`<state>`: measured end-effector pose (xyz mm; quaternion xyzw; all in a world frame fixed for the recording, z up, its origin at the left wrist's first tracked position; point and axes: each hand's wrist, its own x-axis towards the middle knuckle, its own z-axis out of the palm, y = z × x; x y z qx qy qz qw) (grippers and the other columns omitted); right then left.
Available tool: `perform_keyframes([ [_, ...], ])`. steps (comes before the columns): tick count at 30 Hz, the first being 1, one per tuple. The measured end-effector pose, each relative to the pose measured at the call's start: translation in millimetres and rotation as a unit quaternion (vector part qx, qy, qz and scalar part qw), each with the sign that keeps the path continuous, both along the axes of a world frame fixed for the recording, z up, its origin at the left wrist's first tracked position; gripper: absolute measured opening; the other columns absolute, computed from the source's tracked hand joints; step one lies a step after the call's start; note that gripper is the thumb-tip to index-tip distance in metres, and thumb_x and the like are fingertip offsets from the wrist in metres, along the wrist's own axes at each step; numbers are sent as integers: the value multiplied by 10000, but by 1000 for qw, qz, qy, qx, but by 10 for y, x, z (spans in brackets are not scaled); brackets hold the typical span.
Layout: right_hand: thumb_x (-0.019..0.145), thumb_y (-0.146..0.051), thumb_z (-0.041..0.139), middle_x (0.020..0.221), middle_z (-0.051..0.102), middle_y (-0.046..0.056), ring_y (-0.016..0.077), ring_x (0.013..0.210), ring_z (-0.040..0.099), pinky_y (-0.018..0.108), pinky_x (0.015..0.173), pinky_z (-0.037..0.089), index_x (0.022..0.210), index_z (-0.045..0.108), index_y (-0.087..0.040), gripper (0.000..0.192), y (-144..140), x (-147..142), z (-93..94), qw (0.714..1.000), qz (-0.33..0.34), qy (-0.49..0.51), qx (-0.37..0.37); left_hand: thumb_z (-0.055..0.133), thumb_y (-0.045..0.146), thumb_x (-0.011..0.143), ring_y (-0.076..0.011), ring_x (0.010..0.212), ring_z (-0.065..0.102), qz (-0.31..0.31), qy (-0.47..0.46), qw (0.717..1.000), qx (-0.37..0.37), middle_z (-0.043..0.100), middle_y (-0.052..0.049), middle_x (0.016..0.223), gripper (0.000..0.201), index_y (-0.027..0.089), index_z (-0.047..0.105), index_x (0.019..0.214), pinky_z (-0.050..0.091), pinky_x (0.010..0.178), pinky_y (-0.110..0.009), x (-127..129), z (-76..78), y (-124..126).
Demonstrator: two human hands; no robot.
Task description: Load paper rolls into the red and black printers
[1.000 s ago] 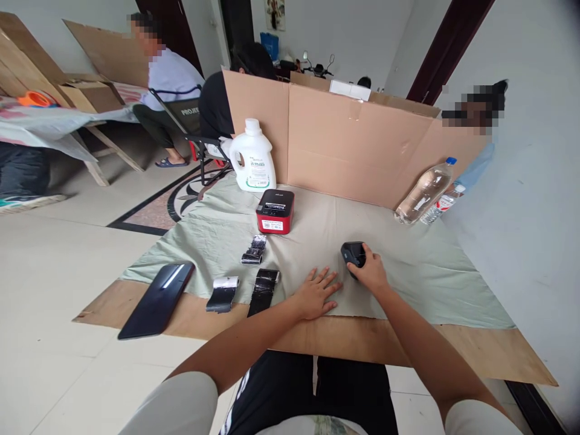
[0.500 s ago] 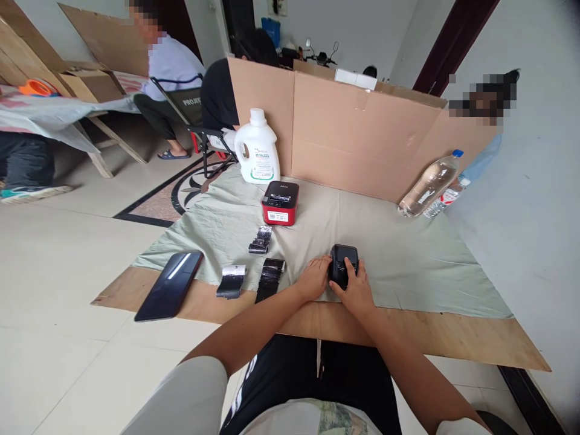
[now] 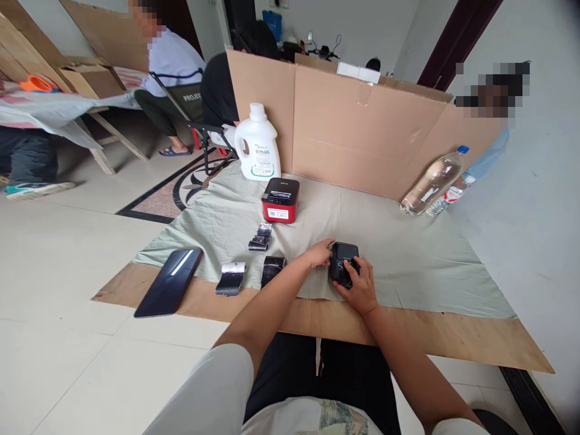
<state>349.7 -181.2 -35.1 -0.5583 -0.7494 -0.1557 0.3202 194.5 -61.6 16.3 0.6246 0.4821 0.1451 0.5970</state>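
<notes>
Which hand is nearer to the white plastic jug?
Left. The left hand is in front of the white plastic jug, to its right; the right hand lies farther right and farther away.

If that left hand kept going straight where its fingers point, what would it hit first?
Most likely the near side of the black device, just beyond the left hand's fingertips; whether they already touch it, I can't tell.

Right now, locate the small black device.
Head view: the small black device is on the cloth, right of centre, under the right hand, beside the left hand.
</notes>
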Motion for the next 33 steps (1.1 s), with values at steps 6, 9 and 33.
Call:
perform_keyframes([
  [6,779,-448,674,1527,198,174,355,1375,325,536,1000,452,1269,540,-195,567,-27,-6,-47,997,-26,35,-66,466,-9,707,6,447,491,-17,-130,989,-61,405,-101,1482,827,300,332,1463,340,382,-154,-28,-142,41],
  [9,773,-440,682,1551,168,166,363,1396,304,549,1009,448,1269,547,-205,566,-30,-5,-52,995,-32,43,-78,476,-5,699,21,438,454,-20,-149,986,-68,358,-60,1519,810,331,384,1430,309,360,-144,-45,-198,66],
  [33,768,-535,647,1518,189,201,365,1378,307,575,1023,411,1357,402,-186,727,-8,-35,-9,994,-56,41,-89,476,16,647,13,409,399,49,-114,990,-69,399,-59,1503,745,264,442,1348,267,340,-155,31,-167,35],
])
